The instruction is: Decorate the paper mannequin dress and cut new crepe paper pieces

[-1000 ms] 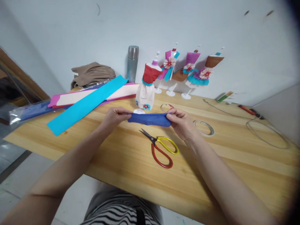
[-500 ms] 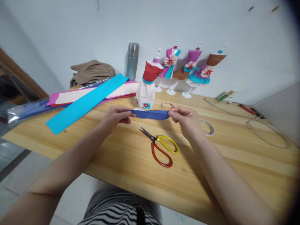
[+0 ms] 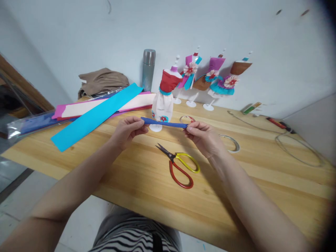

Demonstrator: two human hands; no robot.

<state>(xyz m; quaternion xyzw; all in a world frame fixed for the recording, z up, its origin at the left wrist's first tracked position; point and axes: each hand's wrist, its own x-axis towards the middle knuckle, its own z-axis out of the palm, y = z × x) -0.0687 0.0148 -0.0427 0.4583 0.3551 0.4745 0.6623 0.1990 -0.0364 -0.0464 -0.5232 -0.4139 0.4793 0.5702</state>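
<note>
A narrow blue strip of crepe paper (image 3: 165, 123) is stretched level between my two hands, above the wooden table. My left hand (image 3: 130, 131) pinches its left end, and my right hand (image 3: 201, 134) pinches the right end between thumb and finger. Just behind the strip stands a small dress form (image 3: 169, 84) in a red top, turquoise waistband and pale skirt with flower trims. The strip passes in front of its white base (image 3: 155, 128). On the table below the hands lie scissors (image 3: 172, 157) with one red and one yellow handle, blades slightly apart.
Several dressed mini mannequins (image 3: 216, 75) line the wall. Crepe paper strips, a turquoise one (image 3: 97, 117) on top, lie at left beside brown cloth (image 3: 103, 82) and a flask (image 3: 148, 70). Tape rolls (image 3: 231, 143), a cable (image 3: 296, 154) and a red cutter (image 3: 278, 123) are at right.
The blue strip has gone from a wider, flat band to a thin, taut one. My right hand has shifted slightly left; both hands keep their hold on the ends.
</note>
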